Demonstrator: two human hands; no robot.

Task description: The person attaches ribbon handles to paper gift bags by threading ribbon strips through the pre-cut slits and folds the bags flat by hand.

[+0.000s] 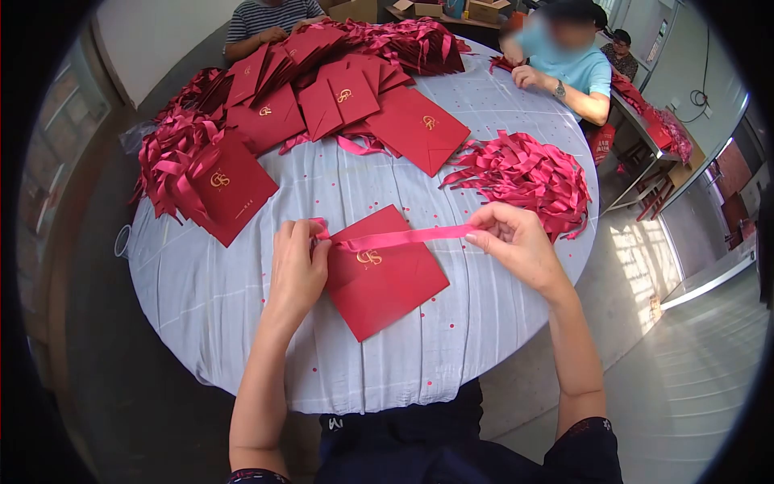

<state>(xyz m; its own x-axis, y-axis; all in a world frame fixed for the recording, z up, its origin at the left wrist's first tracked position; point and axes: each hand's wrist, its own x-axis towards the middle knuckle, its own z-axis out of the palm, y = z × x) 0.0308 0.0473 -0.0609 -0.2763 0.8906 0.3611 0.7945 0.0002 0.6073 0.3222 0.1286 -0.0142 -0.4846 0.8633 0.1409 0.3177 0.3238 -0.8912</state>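
Standing before me, the round table [201,315] under its pale cloth bears a heap of red paper bags [343,93] at the far side and a mound of pink ribbons [528,181] at right. Nearest me, a red gift bag [383,294] lies flat and askew, one corner pointing my way. Across its upper part runs a pink ribbon [411,237], long axis left to right; my left hand [294,270] pinches it by the bag's left corner, my right hand [516,246] its right end. Just below it, a gold monogram [368,258] seems to read "GS".
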